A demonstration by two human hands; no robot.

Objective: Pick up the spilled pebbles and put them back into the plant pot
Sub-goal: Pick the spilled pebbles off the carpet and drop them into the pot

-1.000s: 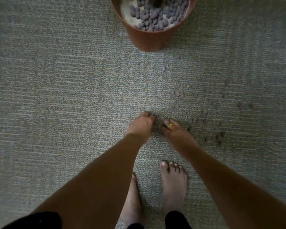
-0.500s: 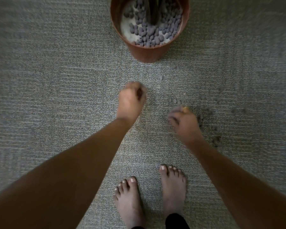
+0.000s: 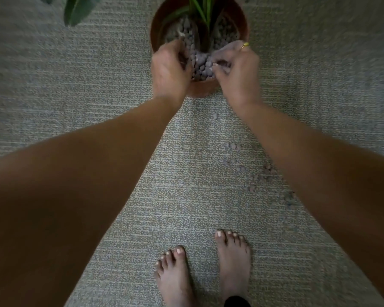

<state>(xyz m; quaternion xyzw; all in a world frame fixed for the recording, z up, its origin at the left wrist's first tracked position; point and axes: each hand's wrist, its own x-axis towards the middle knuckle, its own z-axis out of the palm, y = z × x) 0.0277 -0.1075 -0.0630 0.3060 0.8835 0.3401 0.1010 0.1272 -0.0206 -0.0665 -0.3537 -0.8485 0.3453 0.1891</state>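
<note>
A terracotta plant pot [image 3: 201, 90] stands on the carpet at the top centre, with green leaves and a bed of grey-purple pebbles [image 3: 201, 66] inside. Both hands are over its near rim. My left hand [image 3: 169, 69] is at the left side, its fingers curled inward around pebbles that are mostly hidden. At the right side is my right hand [image 3: 238, 70], a gold ring on one finger and its fingertips pinched together just above the pebble bed. Spilled pebbles [image 3: 233, 146] lie scattered on the carpet under my right forearm, with a single one [image 3: 215, 116] nearer the pot.
Grey-green carpet [image 3: 75, 96] covers the whole floor. My two bare feet [image 3: 233, 258] stand at the bottom centre. A loose green leaf [image 3: 75, 9] shows at the top left. More spilled pebbles [image 3: 267, 171] lie beside my right arm.
Both hands rose from the carpet, where they were gathering pebbles, and moved forward to the pot. The view tilted up, so the pot and plant show more fully.
</note>
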